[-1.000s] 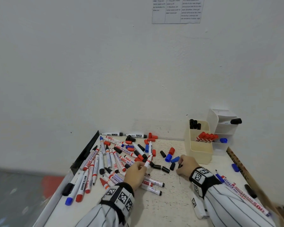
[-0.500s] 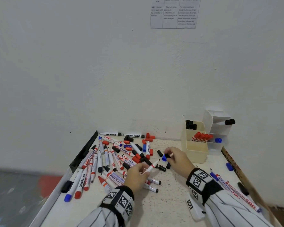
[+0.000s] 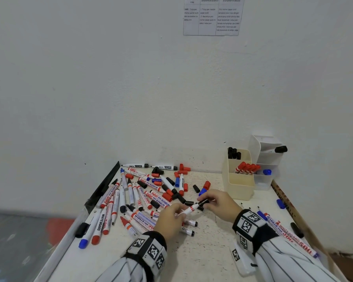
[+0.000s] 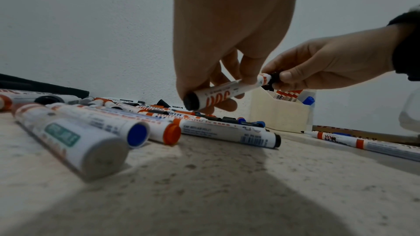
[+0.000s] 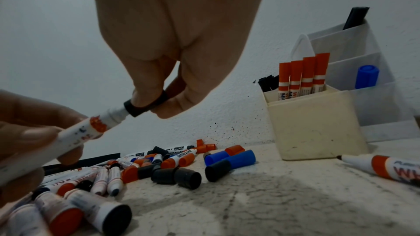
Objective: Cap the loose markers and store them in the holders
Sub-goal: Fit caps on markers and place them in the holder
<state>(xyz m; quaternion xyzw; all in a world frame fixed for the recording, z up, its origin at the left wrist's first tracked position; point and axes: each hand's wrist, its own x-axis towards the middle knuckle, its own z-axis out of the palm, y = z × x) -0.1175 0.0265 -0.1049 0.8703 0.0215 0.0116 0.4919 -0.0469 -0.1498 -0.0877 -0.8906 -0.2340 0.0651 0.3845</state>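
- Since a second ago both hands have come up off the desk (image 3: 208,251) and met above it; the right hand, then down among the loose caps, now carries a black cap (image 5: 145,104) to the marker tip.
- Left hand (image 3: 169,218): grip closed round the white marker (image 4: 225,92), fingers curled on the barrel, black butt end toward the wrist.
- Right hand (image 3: 220,202): grip pinching the black cap between thumb and fingers, cap mouth over the marker's nib end; not fully seated, white neck visible.
- Below and left of the grip: loose markers (image 3: 130,198) and scattered caps (image 5: 181,175) on the desk.
- Beyond the right grip, against the wall: cream holder (image 3: 239,186) with red-capped markers (image 5: 304,74); white holder (image 3: 267,159) just behind it, one blue cap (image 5: 367,76) showing.
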